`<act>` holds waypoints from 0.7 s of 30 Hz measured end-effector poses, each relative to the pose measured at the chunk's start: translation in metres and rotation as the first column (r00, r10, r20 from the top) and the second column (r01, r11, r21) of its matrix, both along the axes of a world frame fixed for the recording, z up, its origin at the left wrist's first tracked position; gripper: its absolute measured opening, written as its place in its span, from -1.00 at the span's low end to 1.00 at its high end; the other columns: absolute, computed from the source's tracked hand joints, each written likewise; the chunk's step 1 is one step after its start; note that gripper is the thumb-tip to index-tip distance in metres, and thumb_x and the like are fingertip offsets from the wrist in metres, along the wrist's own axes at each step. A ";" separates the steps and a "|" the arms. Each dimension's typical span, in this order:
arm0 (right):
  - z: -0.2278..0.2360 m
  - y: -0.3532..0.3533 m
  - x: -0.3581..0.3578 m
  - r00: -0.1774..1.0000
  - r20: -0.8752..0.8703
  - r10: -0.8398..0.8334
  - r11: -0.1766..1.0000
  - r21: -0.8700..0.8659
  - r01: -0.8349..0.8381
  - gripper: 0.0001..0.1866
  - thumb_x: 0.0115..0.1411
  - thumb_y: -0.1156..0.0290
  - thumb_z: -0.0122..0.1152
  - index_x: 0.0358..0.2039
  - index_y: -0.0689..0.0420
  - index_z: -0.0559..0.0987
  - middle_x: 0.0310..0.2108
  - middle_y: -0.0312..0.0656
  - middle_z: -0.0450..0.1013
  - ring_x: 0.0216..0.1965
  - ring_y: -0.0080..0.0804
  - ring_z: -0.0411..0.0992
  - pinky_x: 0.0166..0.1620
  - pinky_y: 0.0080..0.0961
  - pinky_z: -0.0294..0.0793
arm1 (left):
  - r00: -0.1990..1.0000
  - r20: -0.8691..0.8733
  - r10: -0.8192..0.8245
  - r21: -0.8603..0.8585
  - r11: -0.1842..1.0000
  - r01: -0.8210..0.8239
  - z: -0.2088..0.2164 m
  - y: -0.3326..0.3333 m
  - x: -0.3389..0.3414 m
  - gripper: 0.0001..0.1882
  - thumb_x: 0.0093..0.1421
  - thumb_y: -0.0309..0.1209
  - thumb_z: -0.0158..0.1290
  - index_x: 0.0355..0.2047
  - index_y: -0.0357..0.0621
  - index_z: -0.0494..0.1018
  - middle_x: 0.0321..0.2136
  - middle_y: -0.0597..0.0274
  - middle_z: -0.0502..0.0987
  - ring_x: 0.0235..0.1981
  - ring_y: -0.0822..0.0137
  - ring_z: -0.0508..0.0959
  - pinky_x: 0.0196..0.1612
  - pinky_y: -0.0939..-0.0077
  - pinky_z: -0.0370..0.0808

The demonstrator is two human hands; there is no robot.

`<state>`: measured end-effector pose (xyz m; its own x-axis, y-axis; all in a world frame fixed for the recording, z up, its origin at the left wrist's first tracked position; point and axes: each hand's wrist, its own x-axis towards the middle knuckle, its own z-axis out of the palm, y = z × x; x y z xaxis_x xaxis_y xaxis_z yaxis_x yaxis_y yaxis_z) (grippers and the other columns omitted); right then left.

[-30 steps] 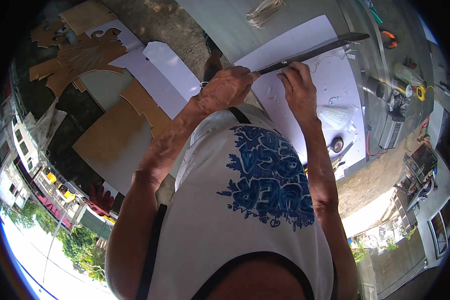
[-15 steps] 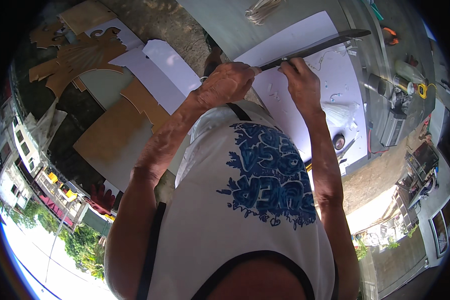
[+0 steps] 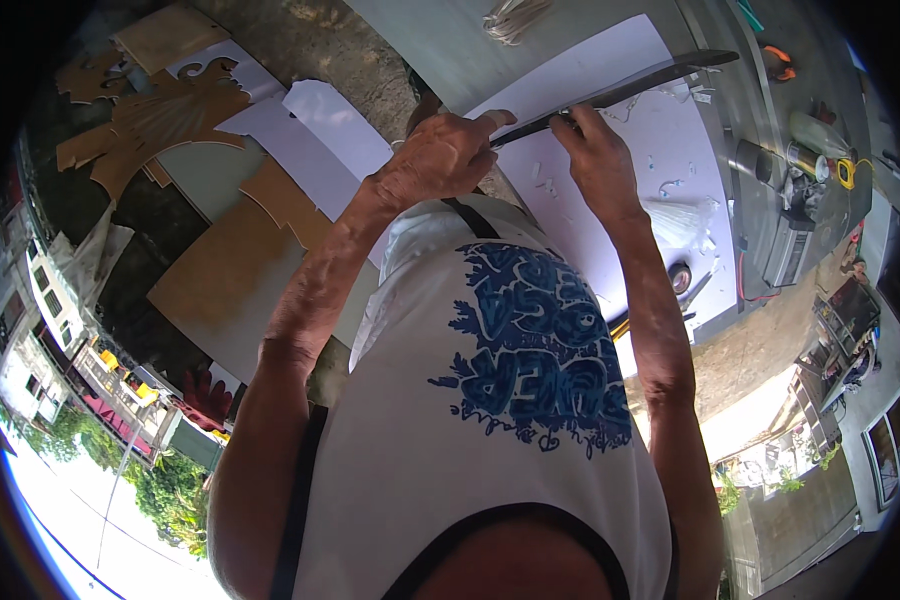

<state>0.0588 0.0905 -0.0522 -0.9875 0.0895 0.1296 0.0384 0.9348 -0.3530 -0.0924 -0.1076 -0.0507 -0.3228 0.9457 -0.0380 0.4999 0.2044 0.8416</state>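
A long, dark, slightly curved strip, blade-like in outline, slants over the white sheet on the table. My left hand closes round its near left end, with the forefinger stretched out along its upper side. Further along, my right hand pinches the strip between thumb and fingertips; a small part there is too hidden to name. A thin pale cord or wire lies beside the strip. Small white scraps are scattered on the sheet, and a bundle of thin clear-white strips rests near my right forearm.
A dark tape roll lies by my right forearm. A pale cord bundle sits at the table's far side. To the right are a yellow tape measure and an orange-handled tool. Cut brown boards lie at left.
My left forefinger has straightened out along the strip. My right hand has shifted slightly left along it, and its fingers have changed their hold.
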 end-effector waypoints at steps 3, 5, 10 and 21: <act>0.000 -0.001 0.000 1.000 -0.007 0.000 1.000 0.016 0.000 -0.69 0.01 0.64 0.23 -0.17 0.25 0.57 -0.15 -0.11 0.36 -0.12 -0.15 0.52 -0.14 -0.27 0.60 | 0.999 -0.017 -0.043 -0.036 0.998 0.043 0.000 0.000 0.000 -0.55 0.10 -0.57 0.08 0.05 -0.34 0.45 -0.57 -0.05 0.59 -0.50 0.00 0.64 -0.31 0.18 0.58; -0.001 -0.001 -0.001 1.000 -0.010 0.011 0.999 0.035 -0.010 -0.68 0.01 0.63 0.23 -0.16 0.24 0.57 -0.15 -0.12 0.36 -0.13 -0.16 0.52 -0.15 -0.29 0.60 | 0.992 -0.078 -0.094 -0.071 0.993 0.089 0.003 0.001 0.001 -0.55 0.10 -0.56 0.10 0.05 -0.34 0.46 -0.58 -0.05 0.58 -0.50 0.01 0.64 -0.34 0.18 0.58; -0.001 0.000 0.002 0.999 -0.041 -0.004 1.000 0.005 0.004 -0.70 0.00 0.62 0.23 -0.19 0.22 0.56 -0.22 -0.16 0.36 -0.19 -0.22 0.52 -0.22 -0.34 0.60 | 0.945 -0.296 -0.136 0.054 0.986 0.159 -0.002 0.007 0.003 -0.62 0.14 -0.55 0.07 0.01 -0.33 0.48 -0.53 -0.02 0.60 -0.47 0.03 0.65 -0.37 0.18 0.57; -0.015 -0.005 0.008 0.991 -0.124 -0.056 0.997 -0.061 0.049 -0.72 0.05 0.67 0.20 -0.18 0.21 0.53 -0.13 -0.14 0.39 -0.32 -0.19 0.56 -0.28 -0.33 0.60 | 0.864 -0.414 -0.288 -0.276 0.944 0.182 0.007 0.026 0.015 -0.73 0.10 -0.55 0.07 -0.15 -0.30 0.53 -0.53 0.02 0.63 -0.41 0.06 0.68 -0.39 0.19 0.59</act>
<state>0.0667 0.0854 -0.0672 -0.9574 0.1518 0.2457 0.0388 0.9106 -0.4114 -0.0769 -0.0818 -0.0433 -0.1243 0.9792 -0.1603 0.8646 0.1861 0.4667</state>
